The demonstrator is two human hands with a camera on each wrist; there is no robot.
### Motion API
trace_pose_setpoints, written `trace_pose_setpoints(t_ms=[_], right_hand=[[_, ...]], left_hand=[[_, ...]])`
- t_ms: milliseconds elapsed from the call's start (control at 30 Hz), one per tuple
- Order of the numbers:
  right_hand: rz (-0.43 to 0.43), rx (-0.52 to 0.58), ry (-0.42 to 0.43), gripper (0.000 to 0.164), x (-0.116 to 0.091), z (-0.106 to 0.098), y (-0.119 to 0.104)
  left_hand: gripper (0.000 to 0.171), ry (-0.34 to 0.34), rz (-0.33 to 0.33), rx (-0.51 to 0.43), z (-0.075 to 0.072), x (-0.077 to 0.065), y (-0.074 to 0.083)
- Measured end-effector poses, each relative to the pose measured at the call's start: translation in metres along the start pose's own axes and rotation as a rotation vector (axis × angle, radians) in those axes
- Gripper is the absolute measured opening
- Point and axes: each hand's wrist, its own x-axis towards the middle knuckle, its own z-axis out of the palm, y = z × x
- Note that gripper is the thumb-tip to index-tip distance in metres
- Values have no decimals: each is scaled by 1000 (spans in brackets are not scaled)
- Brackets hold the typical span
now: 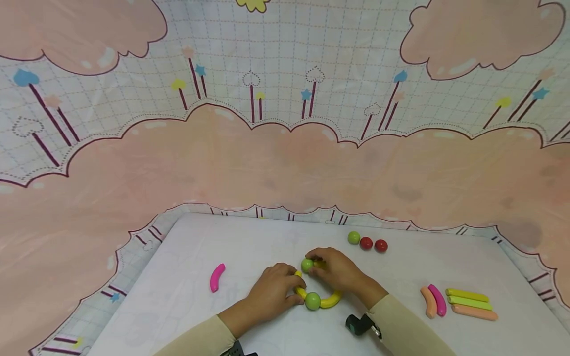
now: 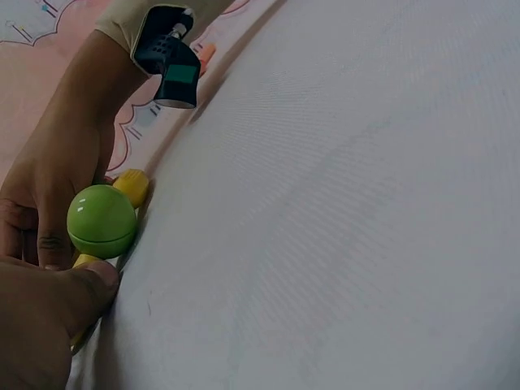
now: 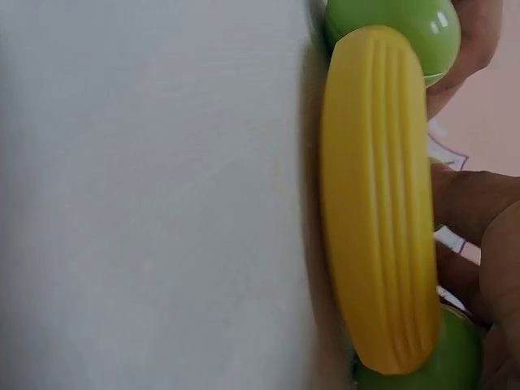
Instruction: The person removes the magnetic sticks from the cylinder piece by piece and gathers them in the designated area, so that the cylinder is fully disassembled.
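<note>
On the white table, yellow curved bars (image 1: 331,300) and green balls form a partial ring between the hands. The left hand (image 1: 277,289) pinches the yellow curved bar on the ring's left side, next to the near green ball (image 1: 313,300). At the far side, the right hand (image 1: 336,269) has its fingers around another green ball (image 1: 307,265), with a yellow piece (image 1: 319,264) partly hidden beside it. In the right wrist view, a grooved yellow bar (image 3: 378,203) spans between two green balls; the lower ball (image 3: 455,357) is partly covered.
A pink curved bar (image 1: 217,278) lies at left. Behind the hands sit a green ball (image 1: 354,238) and two red balls (image 1: 373,244). At right are an orange curved bar (image 1: 428,302), a pink one (image 1: 438,300) and several straight sticks (image 1: 469,299). Patterned cloth (image 1: 285,168) hangs behind.
</note>
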Motion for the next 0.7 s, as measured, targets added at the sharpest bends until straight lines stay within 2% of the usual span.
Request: trace_pose_setpoints(t_ms=[100,233,333,533,700], right_hand=[[10,-28,31,39,-6,-2,-1],[-32,-31,64,29,-19,-5,-7],[-99,-36,28,23,-31,-6,-12],[-251,-131,-48,28,-45,1,-17],[-296,-188,-49,26,-49,4,-16]], left_hand=[[24,4,3,1,-1,-1,1],[24,-3,-2,-3,-1,0,2],[23,0,0,2,-1,-1,1],[24,20,8,20,1,-1,0],[23,25,9,15,0,0,1]])
